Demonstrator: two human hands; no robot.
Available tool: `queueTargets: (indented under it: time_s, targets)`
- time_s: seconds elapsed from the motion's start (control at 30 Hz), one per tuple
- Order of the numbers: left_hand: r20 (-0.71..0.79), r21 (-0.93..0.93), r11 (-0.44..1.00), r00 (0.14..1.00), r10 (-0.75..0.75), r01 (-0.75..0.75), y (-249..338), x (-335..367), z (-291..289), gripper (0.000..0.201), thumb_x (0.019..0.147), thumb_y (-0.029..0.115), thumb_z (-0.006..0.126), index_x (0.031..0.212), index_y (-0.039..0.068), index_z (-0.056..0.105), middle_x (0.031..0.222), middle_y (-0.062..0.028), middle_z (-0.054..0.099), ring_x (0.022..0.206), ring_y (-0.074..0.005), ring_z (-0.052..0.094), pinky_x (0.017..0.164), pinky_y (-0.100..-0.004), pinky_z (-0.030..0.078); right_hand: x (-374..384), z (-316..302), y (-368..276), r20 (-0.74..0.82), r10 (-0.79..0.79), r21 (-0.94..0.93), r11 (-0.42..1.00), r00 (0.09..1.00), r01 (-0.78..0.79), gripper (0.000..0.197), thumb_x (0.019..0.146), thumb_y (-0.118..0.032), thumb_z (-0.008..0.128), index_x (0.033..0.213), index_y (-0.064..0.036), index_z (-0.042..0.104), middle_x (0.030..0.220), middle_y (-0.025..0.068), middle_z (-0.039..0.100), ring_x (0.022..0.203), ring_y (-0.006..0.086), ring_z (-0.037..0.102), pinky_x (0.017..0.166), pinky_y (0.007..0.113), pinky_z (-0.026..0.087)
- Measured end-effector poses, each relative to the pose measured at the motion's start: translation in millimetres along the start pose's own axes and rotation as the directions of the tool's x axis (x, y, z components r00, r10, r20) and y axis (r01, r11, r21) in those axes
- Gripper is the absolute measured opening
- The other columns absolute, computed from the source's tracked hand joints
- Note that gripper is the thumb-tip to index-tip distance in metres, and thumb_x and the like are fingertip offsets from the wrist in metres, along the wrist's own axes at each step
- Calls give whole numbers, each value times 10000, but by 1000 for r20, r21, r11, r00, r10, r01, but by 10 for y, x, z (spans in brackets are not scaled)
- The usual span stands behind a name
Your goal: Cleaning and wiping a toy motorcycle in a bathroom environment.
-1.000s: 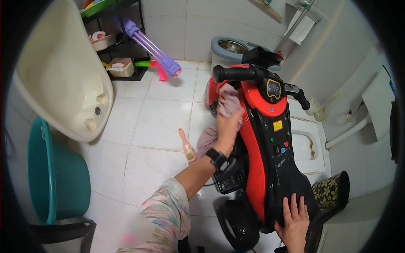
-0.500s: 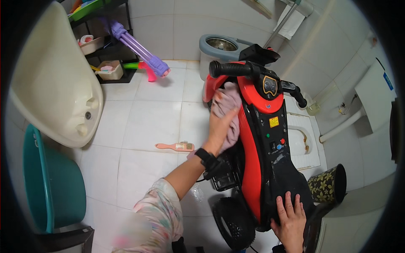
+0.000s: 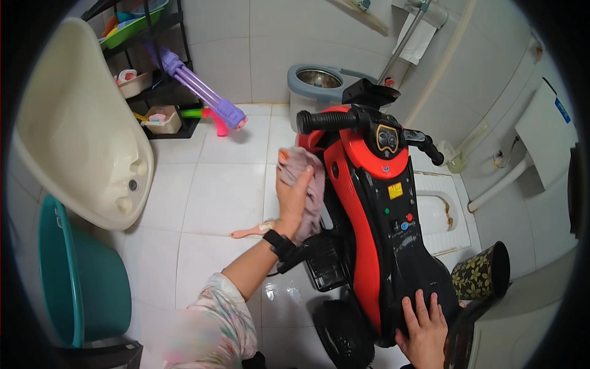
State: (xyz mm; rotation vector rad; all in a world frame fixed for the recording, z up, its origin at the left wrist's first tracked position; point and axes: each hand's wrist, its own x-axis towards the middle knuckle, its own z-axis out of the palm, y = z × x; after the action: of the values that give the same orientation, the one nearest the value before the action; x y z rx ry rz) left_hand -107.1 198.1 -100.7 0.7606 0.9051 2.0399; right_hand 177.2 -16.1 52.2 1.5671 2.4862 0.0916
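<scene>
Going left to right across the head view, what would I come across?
Teal tub, purple toy blaster, mauve cloth in the left hand, red-and-black ride-on toy, flower-patterned bin, white wall tank.

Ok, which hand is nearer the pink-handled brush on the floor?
Left. The left hand, holding a bunched cloth, is just up and right of the brush in view; the right hand rests on the black seat, farther off to the right.

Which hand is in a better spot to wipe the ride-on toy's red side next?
Probably the left hand: it holds the bunched cloth, just left of the red side. The right hand rests on the black seat without a cloth.
</scene>
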Motion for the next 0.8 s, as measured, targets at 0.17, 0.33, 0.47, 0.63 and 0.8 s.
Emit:
queueTargets:
  time_s: [0.17,0.33,0.47,0.63,0.8]
  targets:
    - [264,-41,996,960,90,-82,26,672,131,426,787,79,665,1183,47,512,1156,-123,557,1022,-234,575,879,-340,460,-59,-63,2,60,10,36,999,998,-12,657,789,-130,632,1390,-87,370,1416,195,352,1258,462,349,1004,511,359]
    - [399,714,382,790,467,-586,-580,820,-105,280,727,-1,640,998,49,595,974,-144,605,1007,-361,542,934,-401,422,-61,-58,-6,38,5,67,998,999,-7,630,785,-131,636,1370,-94,406,1409,190,369,1255,473,355,1002,524,360]
    - [-33,730,680,998,-60,65,-1165,631,-843,270,759,0,626,1023,25,574,974,-115,629,858,-264,618,775,-324,495,-72,-17,62,6,-15,85,996,1000,14,605,761,-127,655,1333,-100,461,1386,189,402,1235,478,381,980,530,383]
    - [-5,241,960,989,-145,142,-227,139,-396,350,788,45,641,1118,-5,534,1011,-86,617,892,-154,590,797,-276,474,-59,5,68,-29,35,126,992,999,-31,609,748,-101,652,1328,-104,466,1385,188,400,1230,482,382,971,540,385]
    - [165,345,892,955,248,-291,563,-206,384,424,765,47,650,1163,-2,513,1078,-98,596,955,-197,581,876,-303,453,-108,51,114,-60,24,105,994,998,-18,645,745,-86,634,1354,-111,424,1393,181,376,1205,485,391,969,547,371]
